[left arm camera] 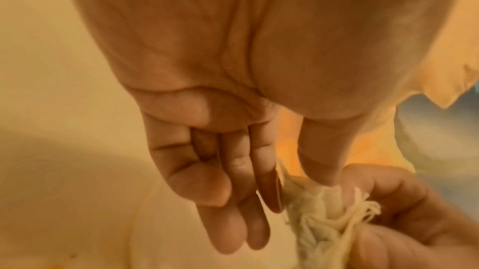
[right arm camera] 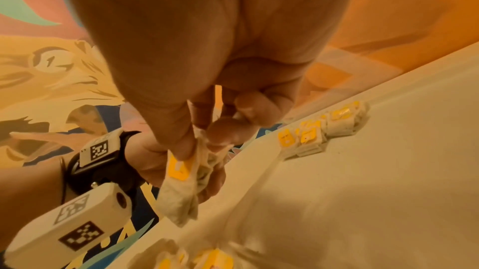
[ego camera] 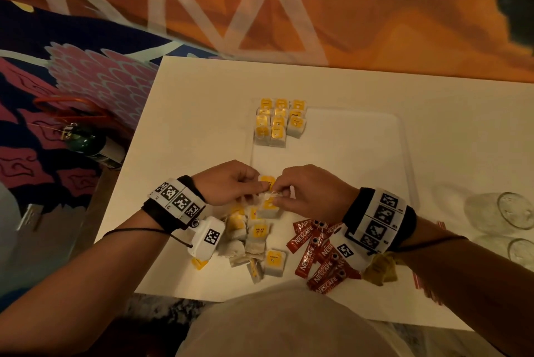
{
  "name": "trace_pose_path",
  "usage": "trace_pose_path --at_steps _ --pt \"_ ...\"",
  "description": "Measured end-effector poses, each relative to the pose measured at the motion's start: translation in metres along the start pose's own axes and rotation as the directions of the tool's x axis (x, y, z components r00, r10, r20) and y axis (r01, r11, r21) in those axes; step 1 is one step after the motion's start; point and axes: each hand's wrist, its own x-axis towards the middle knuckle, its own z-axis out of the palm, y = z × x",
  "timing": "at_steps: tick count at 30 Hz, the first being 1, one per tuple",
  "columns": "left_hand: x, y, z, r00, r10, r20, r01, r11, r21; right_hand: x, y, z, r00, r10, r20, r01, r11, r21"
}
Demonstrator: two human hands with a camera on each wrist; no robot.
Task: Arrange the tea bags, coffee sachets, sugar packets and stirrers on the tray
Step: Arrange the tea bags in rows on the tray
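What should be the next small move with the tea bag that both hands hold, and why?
Probably carry the tea bag forward and lay it beside the rows of tea bags at the tray's far left corner. The left hand and right hand both pinch it above the loose pile, seemingly tidying its string, and the tray has free space next to the rows.

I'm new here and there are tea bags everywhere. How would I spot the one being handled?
Start at the white table, near its front edge. Above the loose pile of tea bags, the left hand and right hand meet. Only this tea bag is lifted, pinched between both.
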Motion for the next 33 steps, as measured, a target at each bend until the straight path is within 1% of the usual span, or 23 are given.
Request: trace_pose_path --at_steps 3,8,11,14,17,19,21,25,26,29,33 --pt "0.003 0.005 -0.001 1.0 -0.012 -0.016 0.009 0.983 -0.184 -0.001 0.001 -0.004 0.998 0.005 -0.064 -0.001 0.998 0.063" --pt "0.005 0.013 -0.002 0.999 -0.008 -0.047 -0.01 0.93 -0.368 -0.002 0.0 -0.008 0.989 0.055 -0.139 -0.029 0.983 0.182" --pt "0.007 0.013 -0.002 0.994 -0.049 -0.098 -0.006 0.87 -0.493 -0.002 0.003 -0.009 0.977 0.096 -0.191 -0.051 0.973 0.227" --pt "0.008 0.015 -0.003 0.991 -0.061 -0.12 -0.023 0.803 -0.596 -0.003 0.005 -0.014 0.971 0.127 -0.205 -0.069 0.961 0.266" --pt "0.009 0.016 -0.004 0.982 -0.072 -0.177 -0.048 0.805 -0.592 -0.004 0.006 -0.021 0.97 0.136 -0.203 -0.074 0.955 0.287" --pt "0.01 0.017 -0.005 0.981 -0.073 -0.18 -0.052 0.796 -0.603 -0.003 0.006 -0.026 0.969 0.145 -0.198 -0.078 0.947 0.311" --pt "0.009 0.019 -0.004 0.987 -0.056 -0.15 -0.052 0.776 -0.628 -0.001 0.006 -0.03 0.969 0.153 -0.197 -0.079 0.937 0.34" --pt "0.009 0.024 -0.002 0.999 0.024 -0.045 -0.048 0.697 -0.716 0.004 0.01 -0.033 0.963 0.18 -0.2 -0.095 0.923 0.372" --pt "0.008 0.026 -0.002 0.999 0.039 -0.032 -0.05 0.709 -0.703 0.005 0.011 -0.033 0.96 0.195 -0.202 -0.106 0.918 0.382" --pt "0.01 0.027 0.001 0.996 0.077 -0.034 -0.083 0.813 -0.576 0.008 0.014 -0.03 0.951 0.226 -0.213 -0.125 0.906 0.405" --pt "0.013 0.027 0.004 0.996 0.067 -0.061 -0.088 0.849 -0.522 0.011 0.021 -0.023 0.93 0.273 -0.244 -0.145 0.887 0.439"
